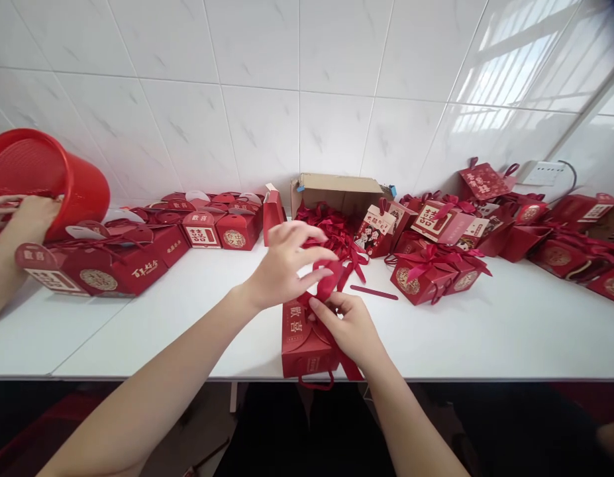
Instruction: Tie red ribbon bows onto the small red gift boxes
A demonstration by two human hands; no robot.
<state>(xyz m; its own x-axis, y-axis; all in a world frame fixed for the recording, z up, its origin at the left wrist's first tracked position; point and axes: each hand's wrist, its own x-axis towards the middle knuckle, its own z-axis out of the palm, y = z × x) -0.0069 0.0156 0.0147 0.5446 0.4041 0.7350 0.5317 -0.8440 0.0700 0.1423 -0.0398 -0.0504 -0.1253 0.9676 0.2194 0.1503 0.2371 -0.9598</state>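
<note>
A red gift box (299,354) with gold lettering sits at the table's front edge, its cord handle hanging over the edge. Pinched between the thumb and fingers of my right hand (354,331) is a dark red ribbon (347,363) lying across the top of that box. Above the box, my left hand (289,262) is raised with its fingers curved and apart, slightly blurred. Its fingertips are close to a loop of the ribbon, and I see nothing held in them. The right fingers partly hide where the ribbon crosses the box.
Behind the box, a cardboard carton (341,184) spills red ribbons (331,228). A red strip (373,292) lies on the white table (227,331). Ribboned boxes (426,275) stand right, more boxes (138,258) left. Another person's hand (38,215) reaches into a red basket (88,192).
</note>
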